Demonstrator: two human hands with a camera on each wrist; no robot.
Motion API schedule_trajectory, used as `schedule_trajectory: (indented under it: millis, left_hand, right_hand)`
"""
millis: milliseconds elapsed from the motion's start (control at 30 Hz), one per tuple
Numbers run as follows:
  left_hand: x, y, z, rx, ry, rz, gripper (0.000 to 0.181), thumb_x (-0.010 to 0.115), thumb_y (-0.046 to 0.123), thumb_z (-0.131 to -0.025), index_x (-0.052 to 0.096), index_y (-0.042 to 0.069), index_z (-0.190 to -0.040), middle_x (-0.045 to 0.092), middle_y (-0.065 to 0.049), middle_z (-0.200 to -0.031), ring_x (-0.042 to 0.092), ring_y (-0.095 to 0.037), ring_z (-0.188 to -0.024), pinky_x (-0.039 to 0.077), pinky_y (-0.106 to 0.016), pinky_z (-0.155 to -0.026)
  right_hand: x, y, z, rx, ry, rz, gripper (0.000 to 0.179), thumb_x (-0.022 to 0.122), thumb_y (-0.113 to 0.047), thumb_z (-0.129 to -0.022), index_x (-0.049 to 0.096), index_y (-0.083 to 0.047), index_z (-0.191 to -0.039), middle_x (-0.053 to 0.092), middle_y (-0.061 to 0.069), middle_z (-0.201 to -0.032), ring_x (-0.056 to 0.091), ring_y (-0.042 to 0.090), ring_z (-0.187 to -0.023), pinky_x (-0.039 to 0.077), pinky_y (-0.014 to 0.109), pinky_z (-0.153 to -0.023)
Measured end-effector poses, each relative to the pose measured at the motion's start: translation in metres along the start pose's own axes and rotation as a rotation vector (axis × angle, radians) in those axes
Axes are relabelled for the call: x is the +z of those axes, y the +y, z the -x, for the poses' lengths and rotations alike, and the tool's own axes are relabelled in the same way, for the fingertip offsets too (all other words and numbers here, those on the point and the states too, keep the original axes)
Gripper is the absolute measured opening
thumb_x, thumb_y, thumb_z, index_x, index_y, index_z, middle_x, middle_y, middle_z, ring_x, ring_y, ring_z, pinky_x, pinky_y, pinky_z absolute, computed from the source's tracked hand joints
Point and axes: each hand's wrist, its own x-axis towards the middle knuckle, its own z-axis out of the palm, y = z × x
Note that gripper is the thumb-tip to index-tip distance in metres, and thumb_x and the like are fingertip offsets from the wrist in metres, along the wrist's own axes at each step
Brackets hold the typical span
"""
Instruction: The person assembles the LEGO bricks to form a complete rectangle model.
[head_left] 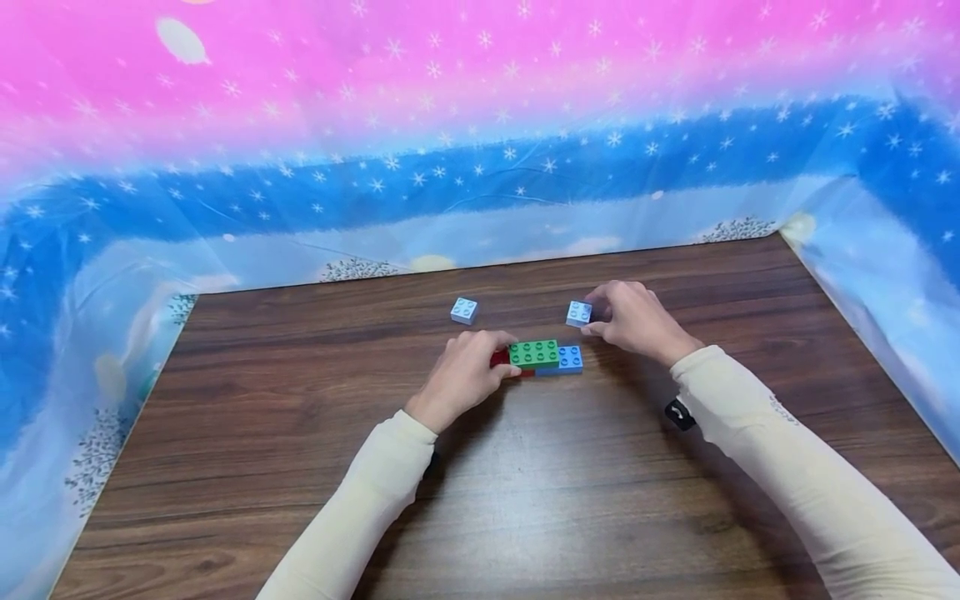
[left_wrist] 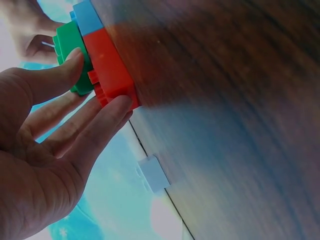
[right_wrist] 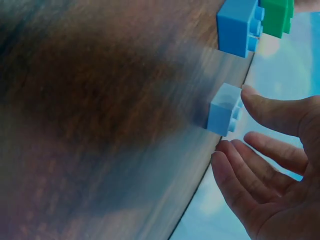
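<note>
In the head view my left hand (head_left: 467,367) grips a small build of toy bricks on the table. A green brick (head_left: 534,354) sits on top, bridging a red brick (head_left: 528,373) and a blue brick (head_left: 572,359). In the left wrist view the thumb lies against the green brick and fingertips touch the end of the red brick (left_wrist: 112,65). My right hand (head_left: 637,321) is beside a small light blue brick (head_left: 578,313), thumb and fingers spread about it. The right wrist view has the thumb tip right at that brick (right_wrist: 224,111), with the other fingers apart from it.
A second small light blue brick (head_left: 464,311) stands beyond the left hand. All lie on a dark wooden table (head_left: 262,467). A pink and blue snowflake-printed cloth (head_left: 480,158) rises behind the table and along both sides.
</note>
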Motion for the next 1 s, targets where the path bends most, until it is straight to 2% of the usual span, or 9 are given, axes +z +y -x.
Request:
schedule_trajectory:
  millis: [400,700,1000]
  left_hand:
    - [0.001,0.001,-0.002,-0.008,0.000,0.021,0.029,0.076,0.018,-0.093,0.073,0.009,-0.121,0.074,-0.006,-0.108,0.063,-0.015,-0.083,0.054,-0.036,-0.079]
    - [0.001,0.002,-0.003,-0.039,-0.014,0.022,0.031,0.076,0.018,-0.093,0.073,0.010,-0.122,0.073,-0.006,-0.111,0.063,-0.015,-0.086,0.054,-0.037,-0.081]
    - [-0.001,0.002,-0.003,-0.033,-0.019,0.023,0.030,0.077,0.016,-0.092,0.073,0.009,-0.121,0.074,-0.005,-0.109,0.062,-0.015,-0.084,0.052,-0.037,-0.081]
  right_hand:
    - [0.008,0.005,-0.007,0.014,0.018,-0.032,0.040,0.077,-0.013,-0.092,0.065,0.006,-0.126,0.070,0.020,-0.107,0.068,0.030,-0.094,0.052,0.044,-0.078]
    - [0.012,0.006,-0.010,0.003,0.036,-0.036,0.033,0.071,-0.002,-0.092,0.067,0.007,-0.124,0.071,0.022,-0.108,0.068,0.031,-0.094,0.054,0.044,-0.078]
    - [0.003,-0.003,-0.006,-0.008,0.029,-0.049,0.032,0.070,-0.001,-0.092,0.068,0.006,-0.123,0.071,0.022,-0.113,0.069,0.033,-0.102,0.054,0.046,-0.085]
